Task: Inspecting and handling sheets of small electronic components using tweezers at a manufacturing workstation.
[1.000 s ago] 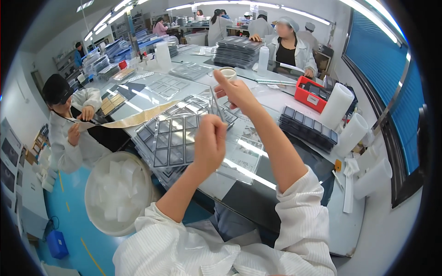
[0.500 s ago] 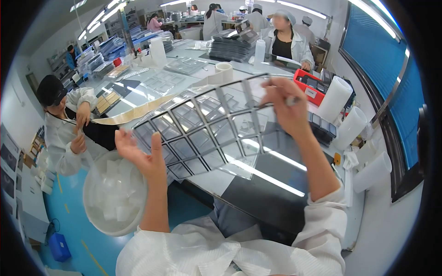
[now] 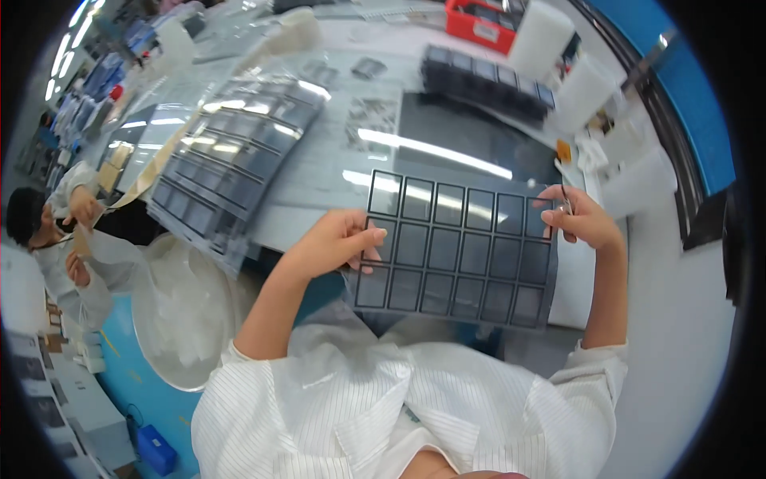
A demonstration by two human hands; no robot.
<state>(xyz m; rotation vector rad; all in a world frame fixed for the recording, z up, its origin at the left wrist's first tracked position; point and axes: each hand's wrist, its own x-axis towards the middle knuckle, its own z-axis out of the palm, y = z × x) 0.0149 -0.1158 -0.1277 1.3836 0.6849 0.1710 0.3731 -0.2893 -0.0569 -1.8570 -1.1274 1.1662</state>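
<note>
A clear plastic sheet with a black grid of rectangular frames spans between my two hands, at the near edge of the table. My left hand pinches its left edge, with the thumb on top. At the upper right corner, my right hand grips the sheet between thumb and fingers. A small metal item shows at the right hand's fingers, too small to name. Beyond the sheet lies a dark glossy mat. To the left is a pile of similar black-gridded sheets, shiny with reflections.
A white bin of crumpled translucent pieces stands at the left, beside a co-worker handling a strip. At the back right are stacked black frames, a red box and white rolls.
The gridded sheet has come down from a raised, tilted position to nearly flat at the table's near edge. Both hands came down with it, and my view has tipped downward.
</note>
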